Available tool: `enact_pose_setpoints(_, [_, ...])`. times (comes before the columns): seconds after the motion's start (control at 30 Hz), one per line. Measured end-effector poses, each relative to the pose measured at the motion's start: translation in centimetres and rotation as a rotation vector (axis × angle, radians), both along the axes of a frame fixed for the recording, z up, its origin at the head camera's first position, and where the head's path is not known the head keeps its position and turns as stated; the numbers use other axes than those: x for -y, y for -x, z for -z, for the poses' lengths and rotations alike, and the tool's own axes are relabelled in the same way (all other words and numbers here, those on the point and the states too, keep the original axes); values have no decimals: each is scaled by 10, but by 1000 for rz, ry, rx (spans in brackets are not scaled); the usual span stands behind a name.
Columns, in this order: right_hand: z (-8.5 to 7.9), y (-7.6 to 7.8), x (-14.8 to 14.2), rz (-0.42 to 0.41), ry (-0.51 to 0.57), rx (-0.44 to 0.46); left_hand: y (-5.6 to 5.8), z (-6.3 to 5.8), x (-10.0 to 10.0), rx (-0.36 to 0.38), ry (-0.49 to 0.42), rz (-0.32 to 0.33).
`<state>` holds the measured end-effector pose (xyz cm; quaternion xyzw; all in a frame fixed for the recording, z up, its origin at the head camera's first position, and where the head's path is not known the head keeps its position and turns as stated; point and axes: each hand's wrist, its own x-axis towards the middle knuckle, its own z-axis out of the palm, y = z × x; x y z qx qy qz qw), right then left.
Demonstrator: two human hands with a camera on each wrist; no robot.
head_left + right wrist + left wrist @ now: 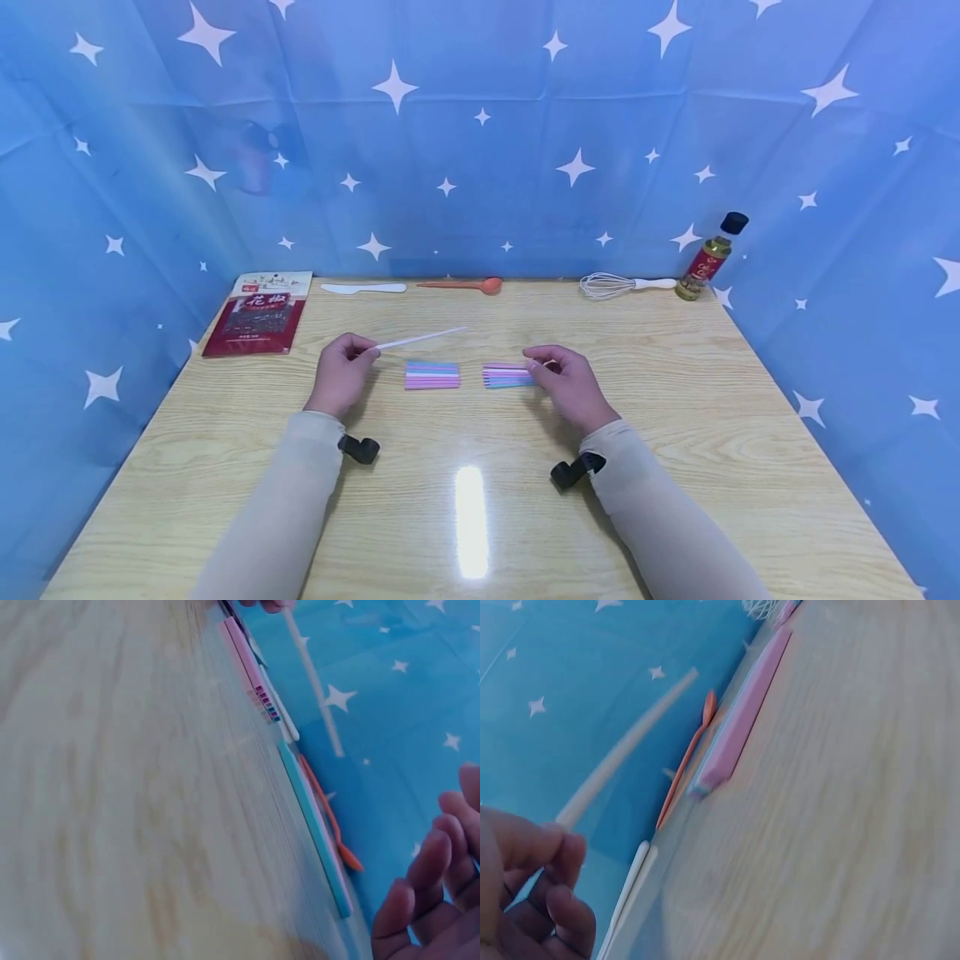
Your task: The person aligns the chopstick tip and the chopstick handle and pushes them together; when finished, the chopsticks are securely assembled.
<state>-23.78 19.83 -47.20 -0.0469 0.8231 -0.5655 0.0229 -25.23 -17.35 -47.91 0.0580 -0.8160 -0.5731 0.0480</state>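
In the head view my left hand (341, 377) pinches one end of a thin white stick (423, 338) between thumb and fingers. The stick points to the right, raised above the table. Below it lies a flat row of pink, white and blue sticks (432, 376). A second row of similar sticks (504, 376) lies to the right of the first, with a gap between them. My right hand (566, 385) hovers at the right end of that row, its fingertips overlapping it in this view. From the right wrist, the right fingers (431, 877) look loosely bent, with nothing between them.
Along the back edge of the wooden table (405, 500) lie a white knife (363, 288), an orange spoon (459, 285) and a white whisk (626, 285). A red spice packet (258, 314) is at the back left, an oil bottle (708, 258) at the back right. A starry blue cloth (480, 192) hangs behind.
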Motion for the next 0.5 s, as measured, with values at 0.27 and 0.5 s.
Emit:
enact_pose_setpoints(0.27, [3,1,-1,-14,19,-6,2,4,8,19,50,-103])
enact_pose_setpoints(0.5, [3,1,0,-9,26,5,3,5,8,48,79,-136])
